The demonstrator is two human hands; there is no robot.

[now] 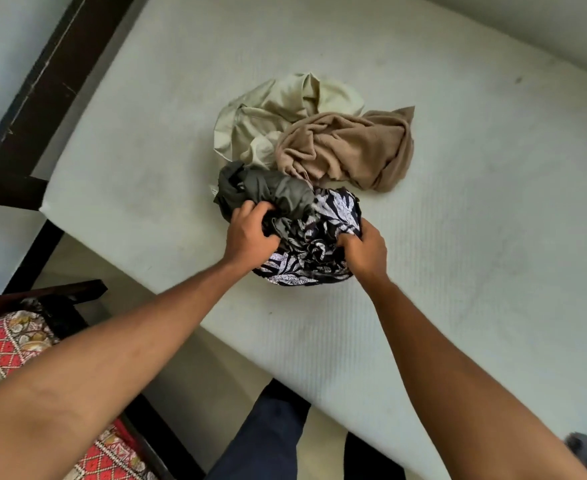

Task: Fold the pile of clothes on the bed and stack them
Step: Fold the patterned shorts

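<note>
I see a pile of four crumpled pieces on the white, finely ribbed mattress [458, 237]. There is a smooth cream shirt [268, 112], a soft, fleecy tan cloth [347, 147], a thin olive garment [278, 192] and, nearest to me, a dark leaf-print cloth [320, 244]. A dark wooden bed frame [42, 84] runs on the left, with a red patterned cushion [11, 341] below it. My hands cover the near edge of the pile. My left hand [250, 237] has its fingers curled into the olive garment. My right hand [366, 252] grips the leaf-print cloth at its right side.
</note>
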